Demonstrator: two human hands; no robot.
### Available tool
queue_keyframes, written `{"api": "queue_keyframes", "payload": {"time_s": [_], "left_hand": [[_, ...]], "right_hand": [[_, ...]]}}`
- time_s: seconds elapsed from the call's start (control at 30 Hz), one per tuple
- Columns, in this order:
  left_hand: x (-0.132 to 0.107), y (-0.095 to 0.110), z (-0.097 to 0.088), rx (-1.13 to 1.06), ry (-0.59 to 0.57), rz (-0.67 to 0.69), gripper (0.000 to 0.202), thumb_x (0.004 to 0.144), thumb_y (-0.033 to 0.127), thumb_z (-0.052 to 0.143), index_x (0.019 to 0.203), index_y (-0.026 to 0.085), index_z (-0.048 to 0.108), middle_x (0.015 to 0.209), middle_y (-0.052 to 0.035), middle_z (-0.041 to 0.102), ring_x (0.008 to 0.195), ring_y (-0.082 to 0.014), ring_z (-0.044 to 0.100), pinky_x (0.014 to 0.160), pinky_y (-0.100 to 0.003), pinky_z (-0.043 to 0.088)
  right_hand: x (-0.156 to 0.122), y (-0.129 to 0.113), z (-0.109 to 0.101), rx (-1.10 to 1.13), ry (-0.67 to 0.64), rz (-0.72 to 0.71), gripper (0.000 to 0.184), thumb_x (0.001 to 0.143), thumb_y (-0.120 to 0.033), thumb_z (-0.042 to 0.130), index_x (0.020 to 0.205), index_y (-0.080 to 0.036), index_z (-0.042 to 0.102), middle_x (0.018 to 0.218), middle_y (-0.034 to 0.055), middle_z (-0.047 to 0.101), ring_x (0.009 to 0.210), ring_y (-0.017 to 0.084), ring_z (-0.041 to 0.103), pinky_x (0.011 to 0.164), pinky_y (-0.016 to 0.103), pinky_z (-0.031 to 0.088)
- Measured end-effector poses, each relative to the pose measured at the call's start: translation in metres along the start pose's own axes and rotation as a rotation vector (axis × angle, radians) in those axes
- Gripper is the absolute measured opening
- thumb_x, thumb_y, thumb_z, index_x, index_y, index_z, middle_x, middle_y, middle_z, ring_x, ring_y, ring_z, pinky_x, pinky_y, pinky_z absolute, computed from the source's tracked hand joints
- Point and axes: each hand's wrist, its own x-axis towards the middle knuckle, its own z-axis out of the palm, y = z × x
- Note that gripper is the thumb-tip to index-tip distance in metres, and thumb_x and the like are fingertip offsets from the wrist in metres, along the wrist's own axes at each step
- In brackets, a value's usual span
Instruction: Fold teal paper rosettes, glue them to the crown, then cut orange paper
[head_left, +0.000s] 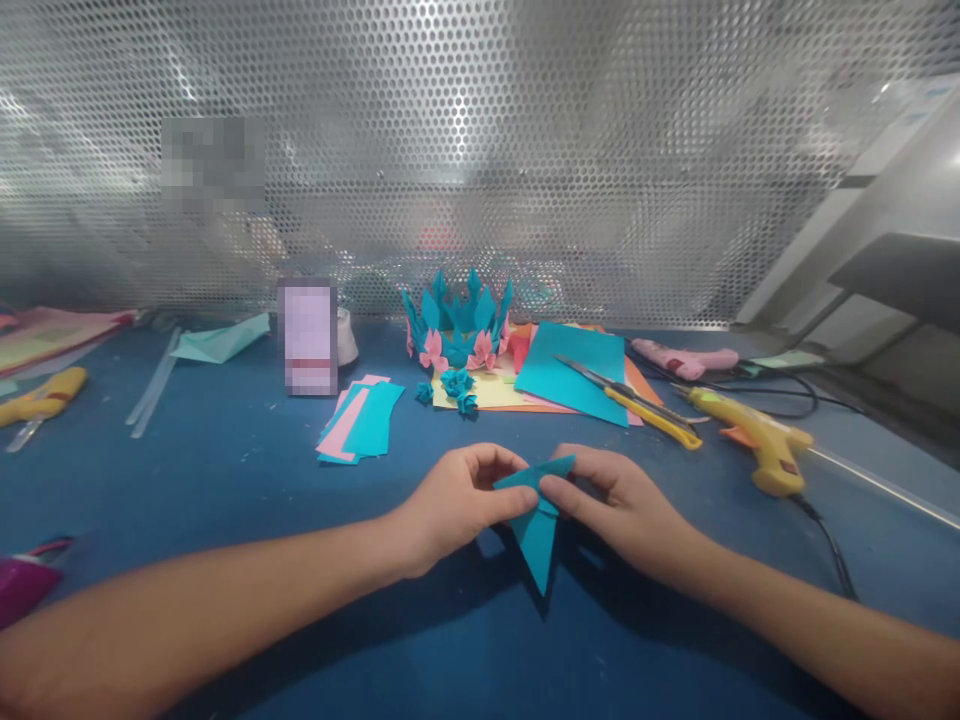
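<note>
A teal paper piece [538, 528] folded into a long point hangs just above the blue table [225, 470], its tip aimed toward me. My left hand [457, 500] pinches its upper left edge with curled fingers. My right hand [615, 495] pinches its upper right corner. Both hands meet at the centre, close to the table's near part.
Behind the hands stand a teal and pink paper crown [457, 325], small teal paper flowers [456, 385], coloured sheets [574, 375] with scissors [637, 400], and cut strips [360, 420]. A yellow glue gun [757, 440] and a pink one [679, 358] lie at right. Perforated metal screen [480, 150] closes the back.
</note>
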Motion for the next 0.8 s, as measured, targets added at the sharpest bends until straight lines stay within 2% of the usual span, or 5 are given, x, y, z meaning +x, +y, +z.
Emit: {"api": "queue_keyframes", "payload": {"time_s": [0.17, 0.33, 0.6, 0.7, 0.8], "left_hand": [[-0.0006, 0.0002, 0.0016, -0.036, 0.015, -0.014, 0.026, 0.063, 0.028, 0.075, 0.078, 0.014, 0.059, 0.071, 0.0000, 0.061, 0.064, -0.0101, 0.055, 0.062, -0.024, 0.041], [0.0008, 0.0000, 0.0026, -0.120, 0.097, -0.036, 0.034, 0.057, 0.029, 0.080, 0.076, 0.014, 0.058, 0.068, 0.0016, 0.059, 0.061, -0.0098, 0.054, 0.061, -0.025, 0.042], [0.0004, 0.0011, -0.0012, -0.072, 0.001, -0.013, 0.033, 0.059, 0.032, 0.079, 0.081, 0.012, 0.063, 0.075, -0.0017, 0.063, 0.066, -0.0111, 0.057, 0.064, -0.025, 0.044], [0.0011, 0.0006, -0.0015, -0.114, 0.028, -0.002, 0.030, 0.062, 0.031, 0.078, 0.080, 0.013, 0.062, 0.075, -0.0016, 0.064, 0.067, -0.0113, 0.058, 0.066, -0.025, 0.045], [0.0025, -0.0009, -0.0012, -0.196, 0.098, 0.005, 0.028, 0.065, 0.030, 0.076, 0.082, 0.013, 0.061, 0.079, -0.0025, 0.064, 0.071, -0.0125, 0.060, 0.072, -0.027, 0.047]], "right_hand": [[-0.0017, 0.0004, -0.0016, 0.032, -0.052, 0.063, 0.038, 0.087, -0.044, 0.044, 0.058, -0.019, 0.046, 0.057, -0.0023, 0.045, 0.056, 0.011, 0.046, 0.053, 0.024, 0.039], [-0.0015, -0.0001, -0.0003, -0.060, -0.036, 0.003, 0.037, 0.085, -0.042, 0.046, 0.057, -0.020, 0.037, 0.057, -0.0034, 0.038, 0.055, 0.011, 0.040, 0.050, 0.024, 0.036], [-0.0027, 0.0006, 0.0009, -0.057, -0.028, -0.021, 0.034, 0.087, -0.039, 0.046, 0.060, -0.020, 0.039, 0.059, -0.0032, 0.039, 0.057, 0.012, 0.042, 0.052, 0.024, 0.038], [-0.0018, 0.0021, 0.0005, 0.059, 0.000, 0.028, 0.028, 0.087, -0.043, 0.047, 0.071, -0.020, 0.048, 0.061, -0.0030, 0.046, 0.056, 0.011, 0.046, 0.052, 0.023, 0.041], [-0.0018, 0.0034, 0.0004, 0.135, 0.058, -0.009, 0.023, 0.087, -0.044, 0.048, 0.091, -0.021, 0.049, 0.070, -0.0006, 0.054, 0.062, 0.012, 0.054, 0.055, 0.024, 0.046]]}}
